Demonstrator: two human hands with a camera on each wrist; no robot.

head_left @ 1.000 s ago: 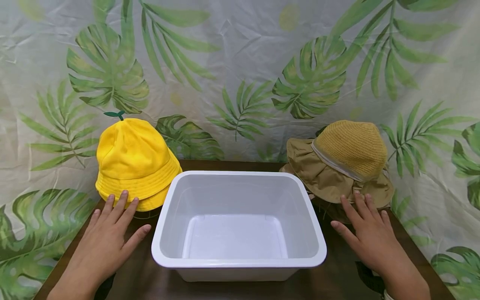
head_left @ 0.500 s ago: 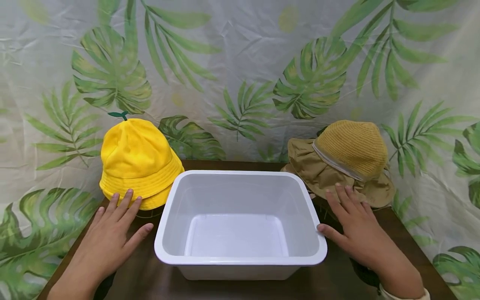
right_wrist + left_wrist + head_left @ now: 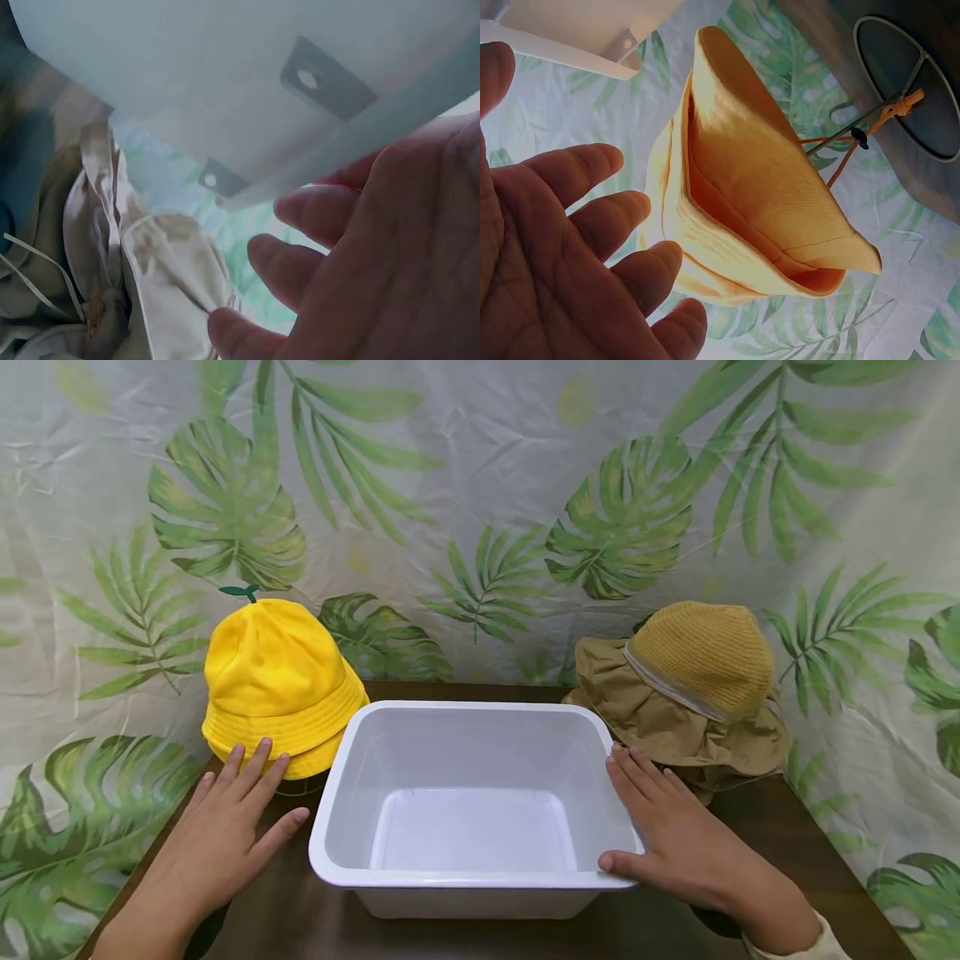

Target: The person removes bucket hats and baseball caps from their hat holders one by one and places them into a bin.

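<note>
A white plastic basin (image 3: 480, 878) stands in the middle of the table. My right hand (image 3: 682, 835) lies over its right rim, fingers extended along the edge and thumb across the front corner. From below, the right wrist view shows those fingers (image 3: 289, 274) beside the basin's outer wall (image 3: 187, 82). To the left is a yellow bucket hat (image 3: 277, 677) with a green sprout on top. My left hand (image 3: 217, 843) is held in front of its brim, fingers spread; in the left wrist view the fingers (image 3: 604, 225) hold nothing.
A tan sun hat (image 3: 697, 668) with a knitted crown and ruffled brim sits behind my right hand. A wire stand (image 3: 907, 82) is under the yellow hat. A leaf-print cloth (image 3: 495, 485) hangs behind the dark table (image 3: 285, 910).
My right hand has moved left from in front of the tan hat onto the basin's right rim. The left hand stays nearly in place by the yellow hat.
</note>
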